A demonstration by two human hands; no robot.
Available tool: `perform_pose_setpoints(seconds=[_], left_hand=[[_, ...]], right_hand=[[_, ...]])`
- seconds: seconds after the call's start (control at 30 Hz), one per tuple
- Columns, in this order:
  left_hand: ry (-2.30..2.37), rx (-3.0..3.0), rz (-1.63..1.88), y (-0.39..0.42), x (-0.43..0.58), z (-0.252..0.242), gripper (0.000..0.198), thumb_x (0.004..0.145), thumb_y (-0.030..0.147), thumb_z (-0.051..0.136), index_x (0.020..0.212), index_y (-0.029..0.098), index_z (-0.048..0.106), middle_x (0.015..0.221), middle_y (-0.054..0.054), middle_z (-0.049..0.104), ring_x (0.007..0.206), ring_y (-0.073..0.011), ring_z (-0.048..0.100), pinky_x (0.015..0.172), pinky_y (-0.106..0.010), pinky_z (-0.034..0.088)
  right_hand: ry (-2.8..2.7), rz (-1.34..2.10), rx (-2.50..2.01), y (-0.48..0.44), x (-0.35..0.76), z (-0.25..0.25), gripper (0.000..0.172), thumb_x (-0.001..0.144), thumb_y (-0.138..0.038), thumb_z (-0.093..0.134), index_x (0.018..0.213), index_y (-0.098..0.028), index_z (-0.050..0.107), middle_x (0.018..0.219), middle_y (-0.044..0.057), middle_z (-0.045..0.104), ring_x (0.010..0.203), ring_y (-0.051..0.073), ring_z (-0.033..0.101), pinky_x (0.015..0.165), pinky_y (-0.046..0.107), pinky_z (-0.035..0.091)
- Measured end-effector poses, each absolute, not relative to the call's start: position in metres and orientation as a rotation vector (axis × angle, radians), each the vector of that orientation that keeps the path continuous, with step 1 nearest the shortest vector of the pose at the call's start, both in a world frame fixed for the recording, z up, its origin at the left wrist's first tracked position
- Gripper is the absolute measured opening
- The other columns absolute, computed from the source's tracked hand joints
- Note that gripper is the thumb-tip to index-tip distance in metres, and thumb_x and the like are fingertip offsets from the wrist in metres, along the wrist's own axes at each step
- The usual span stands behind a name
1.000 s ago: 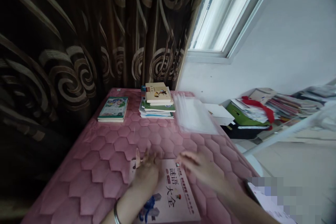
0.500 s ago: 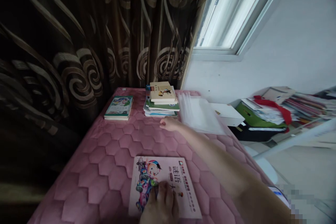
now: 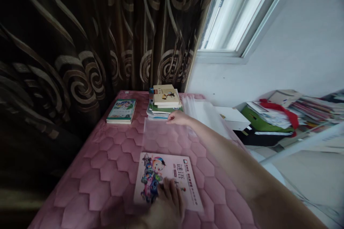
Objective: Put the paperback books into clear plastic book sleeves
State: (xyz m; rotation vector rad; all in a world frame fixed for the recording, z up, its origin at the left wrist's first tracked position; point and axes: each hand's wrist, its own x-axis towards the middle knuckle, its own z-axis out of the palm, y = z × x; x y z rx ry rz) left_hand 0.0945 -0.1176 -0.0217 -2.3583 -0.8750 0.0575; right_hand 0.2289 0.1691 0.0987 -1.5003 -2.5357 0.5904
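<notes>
A pink-covered book with cartoon figures and large Chinese characters lies on the quilted pink surface close to me. My left hand rests on its cover with fingers stretched out, lying flat rather than gripping. Beyond the book's far edge extends a clear plastic book cover; whether it passes over or under the book, I cannot tell. My right hand pinches the far edge of this plastic, just in front of the book stack.
A stack of books stands at the back, with green-edged books to its left. More clear plastic sheets lie at the right, beside a white box. A dark patterned curtain hangs behind.
My right hand has shifted slightly right and away from me, and the clear plastic between it and the book now shows. The book has moved slightly away from me under my left hand.
</notes>
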Motion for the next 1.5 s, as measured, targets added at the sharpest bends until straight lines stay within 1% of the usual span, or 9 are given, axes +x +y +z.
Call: perform_pose_setpoints(seconds=[0.13,0.3,0.73,0.97,1.13,1.2,1.27,1.4,1.5], left_hand=[[-0.891,-2.472,0.076,-0.086,0.089,0.003,0.039,0.090,0.017,0.043,0.125,0.007,0.057,0.119,-0.029,0.062,0.105,-0.0382,0.064,0.068,-0.049,0.056],[-0.938,-2.468,0.089,-0.080,0.093,0.006,0.040,0.091,0.016,0.041,0.128,0.007,0.055,0.122,-0.029,0.060,0.107,-0.0375,0.063,0.072,-0.050,0.055],[-0.964,-2.465,0.138,-0.086,0.103,0.004,0.041,0.091,0.018,0.041,0.128,0.006,0.054,0.119,-0.031,0.060,0.105,-0.0383,0.064,0.068,-0.050,0.056],[-1.012,-2.529,0.004,-0.085,0.101,0.001,0.041,0.090,0.023,0.045,0.125,0.004,0.056,0.120,-0.028,0.062,0.105,-0.0413,0.062,0.068,-0.051,0.057],[-1.208,-2.767,0.050,-0.075,0.090,0.022,0.043,0.090,0.020,0.047,0.132,0.009,0.050,0.130,-0.021,0.058,0.115,-0.0316,0.058,0.075,-0.039,0.057],[-1.287,-2.891,0.031,-0.070,0.082,0.037,0.043,0.089,0.023,0.051,0.132,0.013,0.051,0.131,-0.016,0.058,0.116,-0.0272,0.058,0.082,-0.036,0.054],[-1.399,-2.987,0.012,-0.066,0.073,0.049,0.043,0.085,0.028,0.059,0.126,0.014,0.056,0.127,-0.013,0.061,0.113,-0.0250,0.059,0.088,-0.034,0.051],[-1.564,-3.077,-0.003,-0.062,0.060,0.058,0.037,0.081,0.031,0.064,0.115,0.017,0.063,0.117,-0.010,0.065,0.104,-0.0228,0.062,0.091,-0.033,0.048],[-1.560,-3.109,-0.068,-0.060,0.057,0.056,0.031,0.082,0.026,0.060,0.111,0.017,0.064,0.115,-0.010,0.065,0.104,-0.0227,0.061,0.093,-0.033,0.045]], right_hand=[[-2.452,0.500,-1.529,0.178,0.242,0.114,0.018,0.076,-0.033,0.066,0.084,-0.020,0.076,0.081,0.000,0.074,0.075,0.016,0.063,0.062,0.020,0.042],[-2.381,0.424,-1.600,0.181,0.239,0.112,0.019,0.077,-0.036,0.066,0.085,-0.022,0.076,0.083,0.001,0.074,0.077,0.017,0.063,0.064,0.023,0.042],[-2.334,0.349,-1.676,0.170,0.220,0.111,0.014,0.078,-0.037,0.069,0.081,-0.026,0.076,0.094,0.002,0.073,0.092,0.023,0.062,0.085,0.034,0.040],[-2.213,0.237,-1.581,0.135,0.219,0.112,0.020,0.087,-0.025,0.058,0.101,-0.025,0.072,0.113,0.007,0.067,0.110,0.025,0.056,0.095,0.038,0.038],[-2.253,0.706,-1.199,0.060,0.237,0.103,0.023,0.090,-0.027,0.052,0.098,-0.021,0.073,0.102,0.006,0.070,0.092,0.018,0.064,0.087,0.029,0.046],[-2.323,0.883,-1.152,0.023,0.249,0.094,0.024,0.089,-0.029,0.052,0.100,-0.024,0.072,0.107,0.005,0.069,0.097,0.020,0.064,0.089,0.030,0.047],[-2.384,0.942,-1.192,-0.010,0.259,0.082,0.028,0.081,-0.033,0.064,0.108,-0.027,0.070,0.123,0.006,0.063,0.118,0.026,0.053,0.102,0.038,0.039],[-2.407,1.137,-1.348,-0.047,0.270,0.064,0.066,0.061,-0.030,0.081,0.123,-0.027,0.062,0.146,0.008,0.043,0.137,0.033,0.031,0.110,0.044,0.030],[-2.464,1.051,-1.439,-0.053,0.266,0.061,0.063,0.061,-0.024,0.080,0.122,-0.025,0.063,0.148,0.007,0.041,0.140,0.032,0.026,0.113,0.045,0.026]])
